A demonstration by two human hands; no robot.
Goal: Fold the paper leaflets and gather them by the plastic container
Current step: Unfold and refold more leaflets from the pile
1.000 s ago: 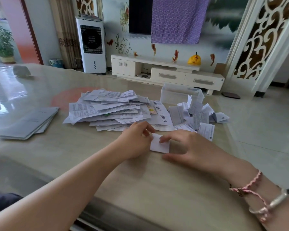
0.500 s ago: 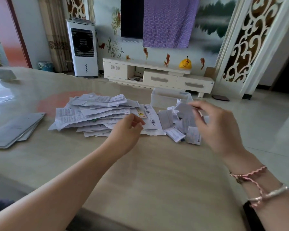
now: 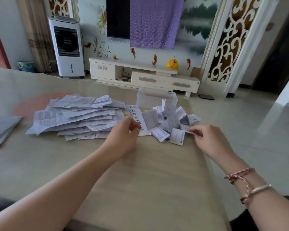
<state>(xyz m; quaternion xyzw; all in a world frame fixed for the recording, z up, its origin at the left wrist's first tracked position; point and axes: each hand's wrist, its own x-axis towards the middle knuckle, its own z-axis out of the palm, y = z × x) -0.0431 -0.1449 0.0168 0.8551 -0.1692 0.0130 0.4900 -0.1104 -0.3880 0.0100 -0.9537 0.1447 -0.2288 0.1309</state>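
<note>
A loose heap of unfolded paper leaflets (image 3: 77, 115) lies on the table to the left. Several small folded leaflets (image 3: 170, 122) are bunched in front of the clear plastic container (image 3: 155, 98). My left hand (image 3: 123, 137) has curled fingers at the near edge of a long leaflet with black print (image 3: 137, 116), pinching it between thumb and fingers. At the right edge of the folded bunch, my right hand (image 3: 210, 140) pinches the corner of one small folded leaflet (image 3: 188, 130) with its fingertips.
The beige table (image 3: 140, 180) ends close to the right of the folded bunch, with tiled floor beyond. A stack of grey booklets (image 3: 2, 129) lies at the far left. A white TV cabinet (image 3: 145, 75) and an air cooler (image 3: 66, 47) stand behind.
Both hands pressed a folded leaflet flat on the table. My right hand then carried it up to the bunch by the container and now sits lower, at its right edge. My left hand moved to the printed leaflet.
</note>
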